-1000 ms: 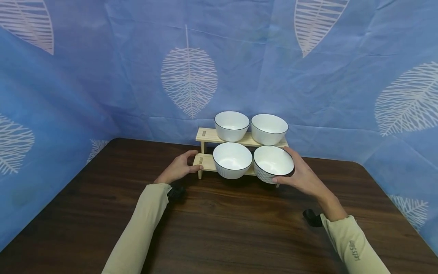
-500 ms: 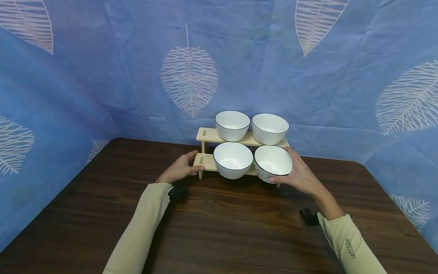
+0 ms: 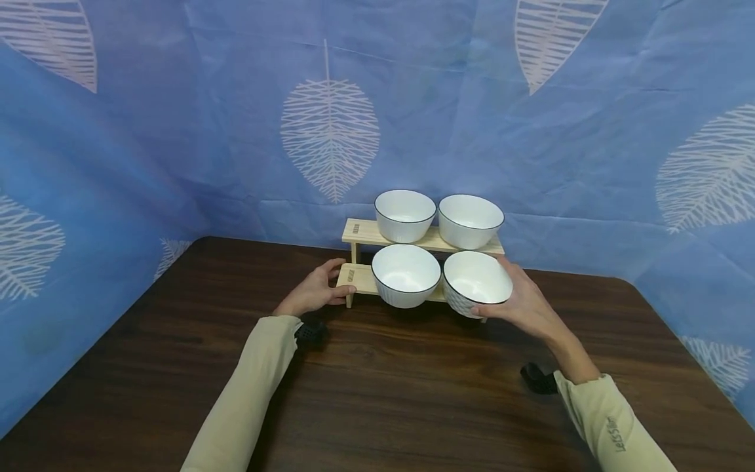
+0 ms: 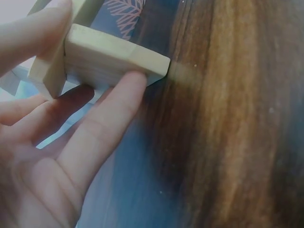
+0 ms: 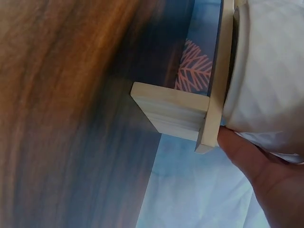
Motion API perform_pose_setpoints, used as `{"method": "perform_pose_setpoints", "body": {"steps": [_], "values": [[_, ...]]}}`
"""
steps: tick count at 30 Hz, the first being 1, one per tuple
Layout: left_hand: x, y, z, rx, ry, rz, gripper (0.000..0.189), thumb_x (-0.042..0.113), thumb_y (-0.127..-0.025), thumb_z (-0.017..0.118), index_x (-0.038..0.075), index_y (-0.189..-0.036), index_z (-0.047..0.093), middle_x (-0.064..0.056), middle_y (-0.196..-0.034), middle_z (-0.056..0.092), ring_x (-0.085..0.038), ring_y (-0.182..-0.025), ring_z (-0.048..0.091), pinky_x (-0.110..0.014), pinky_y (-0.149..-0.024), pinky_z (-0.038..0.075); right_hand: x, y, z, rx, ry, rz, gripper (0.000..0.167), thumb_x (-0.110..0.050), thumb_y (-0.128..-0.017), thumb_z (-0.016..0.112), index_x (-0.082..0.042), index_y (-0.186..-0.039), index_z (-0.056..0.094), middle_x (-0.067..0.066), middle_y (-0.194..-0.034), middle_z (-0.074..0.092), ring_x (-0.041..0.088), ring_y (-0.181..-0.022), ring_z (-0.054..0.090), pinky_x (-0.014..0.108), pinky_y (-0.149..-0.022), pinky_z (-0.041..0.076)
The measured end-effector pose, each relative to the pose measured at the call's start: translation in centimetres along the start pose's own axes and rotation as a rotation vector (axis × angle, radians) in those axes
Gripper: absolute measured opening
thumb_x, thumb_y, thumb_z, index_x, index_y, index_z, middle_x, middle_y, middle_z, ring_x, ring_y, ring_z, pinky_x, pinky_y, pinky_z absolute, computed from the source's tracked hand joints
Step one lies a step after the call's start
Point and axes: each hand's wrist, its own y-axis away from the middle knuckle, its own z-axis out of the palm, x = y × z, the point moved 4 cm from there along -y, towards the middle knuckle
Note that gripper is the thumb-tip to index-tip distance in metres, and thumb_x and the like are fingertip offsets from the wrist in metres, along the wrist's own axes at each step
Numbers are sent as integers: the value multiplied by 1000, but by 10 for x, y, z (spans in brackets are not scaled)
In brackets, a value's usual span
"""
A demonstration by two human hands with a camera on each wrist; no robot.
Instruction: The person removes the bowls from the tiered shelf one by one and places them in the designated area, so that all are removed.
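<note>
A two-tier wooden stand (image 3: 360,280) holds white bowls with dark rims. My left hand (image 3: 309,288) grips the left end of its lower shelf; the thumb lies on top and the fingers reach beside and below, near the leg (image 4: 114,54). My right hand (image 3: 525,303) holds the front right bowl (image 3: 476,278), thumb at the front and fingers round its right side, partly hidden. In the right wrist view this bowl (image 5: 273,71) has a diamond-textured wall and sits at the shelf. Left of it, on the same shelf, stands a ribbed bowl (image 3: 406,276).
Two more white bowls, a left one (image 3: 405,216) and a right one (image 3: 470,221), stand on the upper shelf (image 3: 366,231). Under the stand is a dark wooden table (image 3: 401,393). A blue cloth with leaf prints (image 3: 236,131) hangs close behind.
The head view has shifted slightly, so everything appears a little further right. The right hand and its bowl moved slightly left, then back right. The left hand keeps its grip on the shelf.
</note>
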Motion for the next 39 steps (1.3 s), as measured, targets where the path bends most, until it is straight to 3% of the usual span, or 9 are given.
{"method": "perform_pose_setpoints", "body": {"steps": [7,22,39], "values": [[2,-2,2,-21,6,-5,81,2,-99,65,-2,-161,11,-29,-153,38,-40,-118,62,-44,-90,58,-2,7,-5,-20,39,30,112,-35,-78,86,5,-159,19,33,-150,33,50,-125,45,63,-90,49],[-1,-2,3,-18,11,-14,79,2,-100,65,-1,-160,14,-28,-153,39,-39,-117,63,-46,-91,57,-4,26,-7,-32,15,18,113,-32,-78,88,6,-159,18,33,-156,26,52,-129,43,61,-90,49],[-1,0,-1,0,32,-28,79,2,-99,65,1,-160,16,-26,-155,36,-39,-116,63,-46,-90,57,-5,39,0,-32,-13,-57,113,-24,-72,91,7,-157,23,36,-154,28,53,-125,47,62,-88,50]]}}
